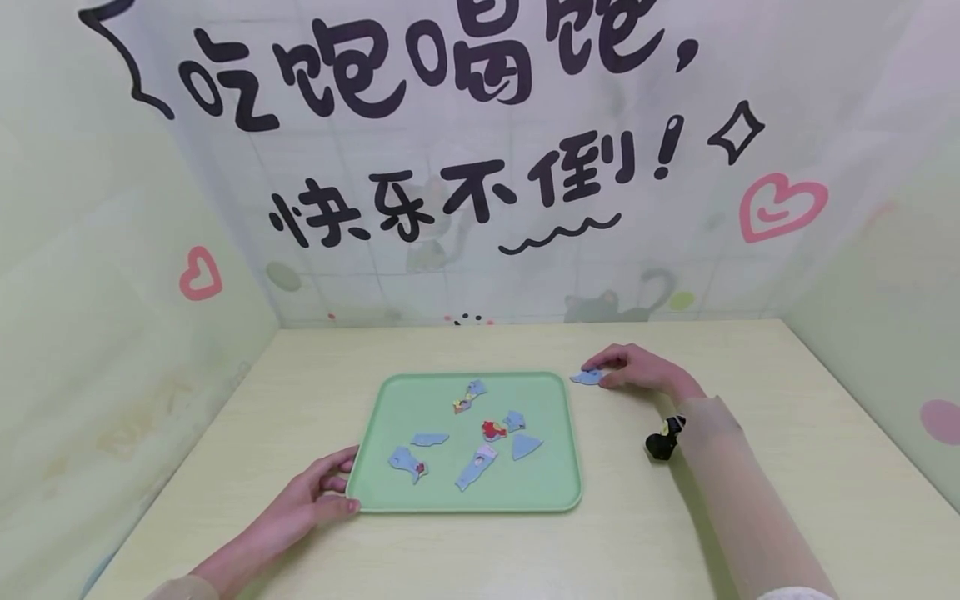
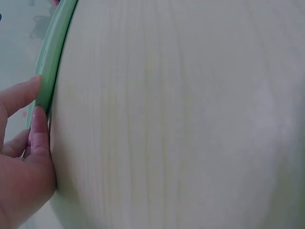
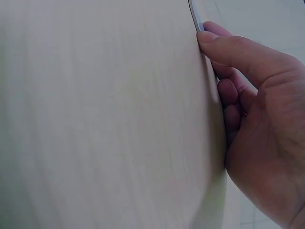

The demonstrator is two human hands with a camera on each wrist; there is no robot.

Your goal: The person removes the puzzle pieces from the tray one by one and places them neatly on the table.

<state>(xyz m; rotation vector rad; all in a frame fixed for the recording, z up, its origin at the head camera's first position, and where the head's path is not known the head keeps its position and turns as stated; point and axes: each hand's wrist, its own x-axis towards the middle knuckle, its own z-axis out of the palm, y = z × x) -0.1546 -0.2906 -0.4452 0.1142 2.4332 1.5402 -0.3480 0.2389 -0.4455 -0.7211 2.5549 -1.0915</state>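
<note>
Pale wall covering [image 1: 495, 292] fills the upper part of the frame, with black lettering [image 1: 477, 190] across it and a pink heart [image 1: 783, 208] at upper right. Below it spreads a light wooden table [image 1: 637, 533].

Slightly below the centre of the frame sits a green tray [image 1: 540, 492]. Seven flat pieces lie scattered on it: a blue and yellow piece [image 1: 476, 389] near its top edge, a red piece [image 1: 492, 430] just beside a small blue piece [image 1: 514, 420] right of its middle, a blue triangle [image 1: 527, 447] below those, a long strip [image 1: 474, 469] near the bottom, and two more blue pieces towards the left.

At lower left, the left hand [image 1: 307, 497] grips the tray's left edge near the corner. Well apart from it, right of the tray's top corner, the right hand [image 1: 637, 367] pinches another blue piece [image 1: 587, 377] between thumb and fingers. A black object [image 1: 662, 443] shows beside the right sleeve [image 1: 738, 483].
</note>
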